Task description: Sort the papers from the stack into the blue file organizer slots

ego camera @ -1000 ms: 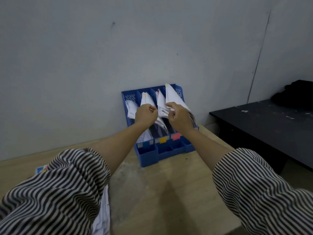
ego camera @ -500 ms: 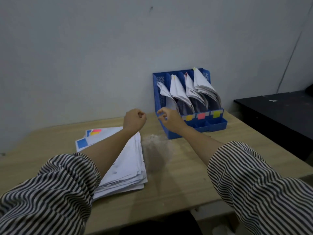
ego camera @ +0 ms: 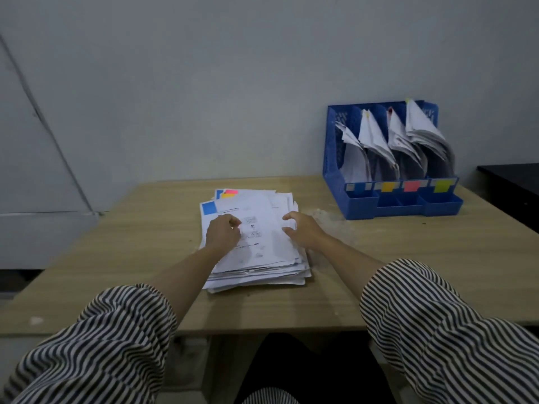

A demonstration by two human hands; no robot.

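A thick stack of white papers (ego camera: 264, 259) lies on the wooden table (ego camera: 423, 258), in the middle. Some sheets show a blue tag (ego camera: 208, 207), and pink and orange tags peek out at the far edge. My left hand (ego camera: 223, 234) rests on the top printed sheet with bent fingers and holds nothing that I can see. At the stack's right edge my right hand (ego camera: 303, 230) touches the papers with loosely spread fingers. The blue file organizer (ego camera: 332, 161) stands at the back right against the wall, with papers in each slot and colour labels along its front.
A grey wall runs behind the table. A black table (ego camera: 516, 182) stands just right of the organizer. The near table edge runs just above my striped sleeves. A pale smudge marks the wood between stack and organizer.
Both hands left the organizer's papers, drew back to the left and came down onto the stack. My view swung left, so the organizer now sits at the right.
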